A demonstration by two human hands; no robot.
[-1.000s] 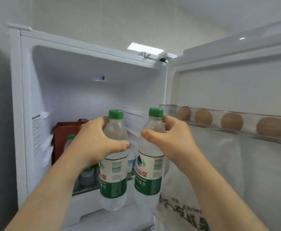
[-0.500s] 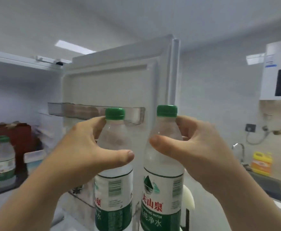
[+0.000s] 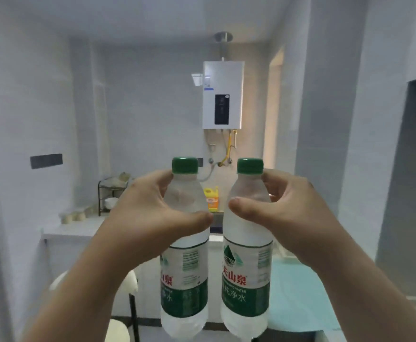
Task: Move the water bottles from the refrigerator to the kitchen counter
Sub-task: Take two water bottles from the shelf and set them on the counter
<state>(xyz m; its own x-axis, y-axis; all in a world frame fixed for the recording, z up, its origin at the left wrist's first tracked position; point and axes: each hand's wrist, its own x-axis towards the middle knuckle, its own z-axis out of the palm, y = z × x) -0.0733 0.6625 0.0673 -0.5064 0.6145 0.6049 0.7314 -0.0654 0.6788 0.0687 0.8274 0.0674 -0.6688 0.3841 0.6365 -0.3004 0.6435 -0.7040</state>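
I hold two clear water bottles with green caps and green-and-white labels upright in front of me, side by side. My left hand (image 3: 150,218) is wrapped around the shoulder of the left bottle (image 3: 184,280). My right hand (image 3: 283,215) grips the upper body of the right bottle (image 3: 246,280). Both bottles hang in the air, close together but apart. Beyond them lies the pale kitchen counter (image 3: 73,228) along the far wall. The refrigerator is out of view.
A white water heater (image 3: 223,95) hangs on the far wall. A yellow detergent jug (image 3: 212,198) stands behind the bottles. A black wire rack (image 3: 110,191) and small jars (image 3: 73,215) sit on the counter. A light-green surface (image 3: 298,297) lies lower right, a white stool (image 3: 128,285) lower left.
My view has swung right, away from the open refrigerator and its door, to face the kitchen wall and counter. Both hands kept their bottles and carried them along.
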